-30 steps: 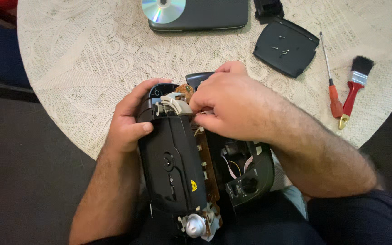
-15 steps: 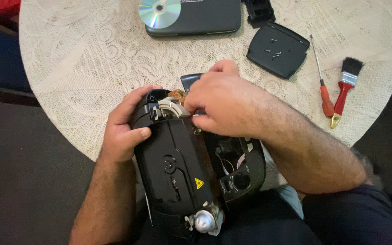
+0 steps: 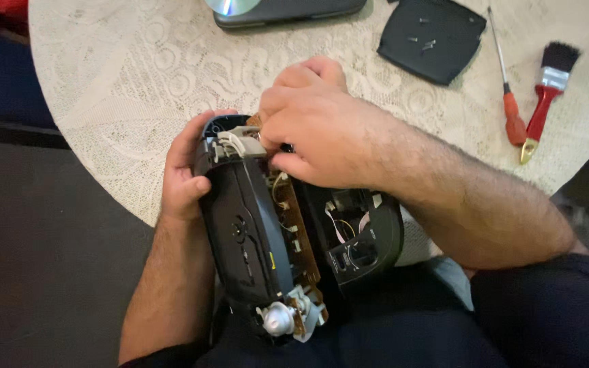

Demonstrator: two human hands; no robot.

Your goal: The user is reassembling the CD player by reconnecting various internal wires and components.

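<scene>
Since a second ago the view has drawn nearer; both hands keep their places on the opened black player, so the work at its far end goes on. Left hand grips the player's left edge, thumb over the casing. Right hand is curled, fingertips pinching among the white wires at the far end. Player rests at the near tabletop edge, over the lap. Far right: black cover, screwdriver, red brush.

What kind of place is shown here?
Probably a home, used for repair: a round table with a lace cloth, a screwdriver and brush, and an opened black player on the lap.
</scene>
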